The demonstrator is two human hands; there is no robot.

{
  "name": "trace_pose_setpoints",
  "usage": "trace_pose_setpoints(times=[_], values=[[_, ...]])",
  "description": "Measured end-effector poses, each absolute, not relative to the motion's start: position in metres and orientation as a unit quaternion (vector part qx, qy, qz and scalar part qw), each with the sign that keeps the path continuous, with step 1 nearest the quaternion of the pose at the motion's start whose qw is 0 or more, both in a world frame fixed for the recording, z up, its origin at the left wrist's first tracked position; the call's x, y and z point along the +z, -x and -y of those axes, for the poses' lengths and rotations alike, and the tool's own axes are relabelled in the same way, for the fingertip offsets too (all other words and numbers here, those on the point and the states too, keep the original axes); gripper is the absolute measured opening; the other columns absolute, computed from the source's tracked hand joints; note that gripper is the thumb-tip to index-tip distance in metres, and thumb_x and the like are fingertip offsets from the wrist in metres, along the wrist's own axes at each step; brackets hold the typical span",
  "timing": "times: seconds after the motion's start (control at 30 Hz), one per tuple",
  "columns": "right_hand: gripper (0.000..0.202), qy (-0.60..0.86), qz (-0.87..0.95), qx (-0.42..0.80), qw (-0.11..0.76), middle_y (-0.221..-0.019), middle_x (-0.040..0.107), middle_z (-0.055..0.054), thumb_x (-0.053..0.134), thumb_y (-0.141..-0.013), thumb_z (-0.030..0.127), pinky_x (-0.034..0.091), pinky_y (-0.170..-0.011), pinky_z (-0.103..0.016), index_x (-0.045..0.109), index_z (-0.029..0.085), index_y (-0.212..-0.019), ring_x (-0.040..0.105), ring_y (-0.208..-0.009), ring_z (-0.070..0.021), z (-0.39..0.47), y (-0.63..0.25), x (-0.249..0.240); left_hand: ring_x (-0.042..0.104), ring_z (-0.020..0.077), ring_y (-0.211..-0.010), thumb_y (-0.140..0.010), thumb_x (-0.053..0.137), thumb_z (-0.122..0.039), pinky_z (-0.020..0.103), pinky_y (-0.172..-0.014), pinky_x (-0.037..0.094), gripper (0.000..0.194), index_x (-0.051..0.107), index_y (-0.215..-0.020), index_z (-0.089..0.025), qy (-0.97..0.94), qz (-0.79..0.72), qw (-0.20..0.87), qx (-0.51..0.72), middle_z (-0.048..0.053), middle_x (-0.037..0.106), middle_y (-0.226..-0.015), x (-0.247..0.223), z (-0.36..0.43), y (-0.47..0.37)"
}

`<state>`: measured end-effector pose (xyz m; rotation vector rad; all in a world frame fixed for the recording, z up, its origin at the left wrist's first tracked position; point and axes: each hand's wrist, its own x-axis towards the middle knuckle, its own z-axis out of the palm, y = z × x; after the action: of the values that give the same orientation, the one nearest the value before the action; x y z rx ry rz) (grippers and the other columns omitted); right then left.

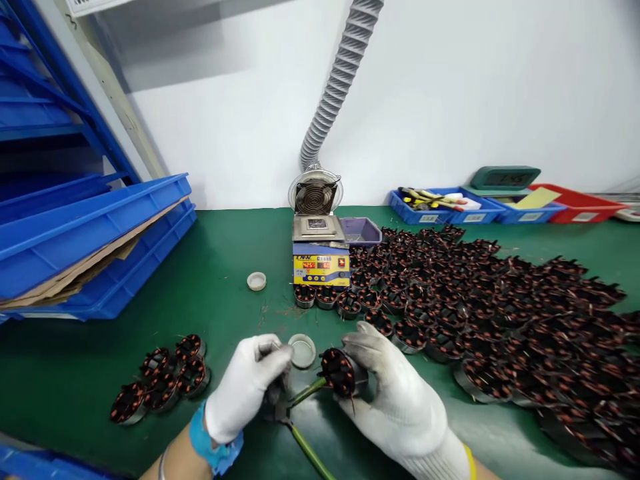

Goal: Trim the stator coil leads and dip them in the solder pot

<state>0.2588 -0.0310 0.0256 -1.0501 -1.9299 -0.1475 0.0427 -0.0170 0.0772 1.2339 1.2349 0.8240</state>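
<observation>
My right hand (395, 393), in a white glove, holds a round stator (341, 372) wound with copper wire, its open face turned toward the left. My left hand (245, 387), also gloved, grips a small pair of cutters with green handles (300, 393); the jaws meet the stator's edge. A small round lid (303, 351) lies on the green mat just behind the hands. A group of several stators (160, 380) sits left of my left hand.
A solder pot with a yellow front panel (320, 257) stands mid-table under a grey fume hose (335, 87). A large heap of stators (500, 307) covers the right side. Stacked blue crates (95, 247) are at left; small bins (500, 207) line the back wall.
</observation>
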Motion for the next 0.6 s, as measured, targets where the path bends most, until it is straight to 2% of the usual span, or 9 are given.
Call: trace_pose_setpoints(times=[0.1,0.23,0.4,0.6], values=[[0.046,0.511,0.760,-0.005,0.401,-0.119,0.067,-0.015,0.057,-0.065,0.017,0.057,-0.090,-0.043,0.054,0.020,-0.111,0.066,-0.110,-0.0315,0.026,-0.262,0.016,0.043,0.0087,-0.046,-0.085,0.058,-0.055,0.021,-0.045,0.033,0.043,0.051,-0.065,-0.018,-0.497,-0.527,0.523,0.449,-0.003,0.050,-0.055,0.071,0.008,-0.034],[0.047,0.627,0.751,0.076,0.191,-0.109,0.071,-0.008,0.060,-0.069,0.014,0.056,-0.079,-0.037,0.058,0.022,-0.115,0.070,-0.095,-0.0269,0.016,-0.260,0.025,0.049,0.0099,-0.050,-0.086,0.060,-0.051,0.022,-0.050,0.040,0.038,0.053,-0.071,-0.017,-0.461,-0.511,0.516,0.511,-0.002,0.057,-0.063,0.065,0.002,-0.033],[0.037,0.616,0.783,0.082,0.014,-0.112,0.068,-0.005,0.067,-0.079,0.024,0.049,-0.070,-0.033,0.062,0.026,-0.116,0.068,-0.095,-0.0282,0.000,-0.244,0.062,0.051,0.0099,-0.050,-0.083,0.062,-0.049,0.023,-0.050,0.041,0.035,0.053,-0.072,-0.017,-0.422,-0.487,0.525,0.556,-0.002,0.057,-0.064,0.065,-0.003,-0.032],[0.038,0.567,0.817,0.052,-0.090,-0.116,0.064,-0.008,0.066,-0.083,0.026,0.045,-0.066,-0.031,0.060,0.024,-0.120,0.067,-0.094,-0.0277,-0.008,-0.224,0.083,0.052,0.0099,-0.050,-0.083,0.062,-0.045,0.024,-0.052,0.043,0.033,0.054,-0.068,-0.017,-0.417,-0.472,0.518,0.579,-0.002,0.056,-0.063,0.069,-0.004,-0.030]])
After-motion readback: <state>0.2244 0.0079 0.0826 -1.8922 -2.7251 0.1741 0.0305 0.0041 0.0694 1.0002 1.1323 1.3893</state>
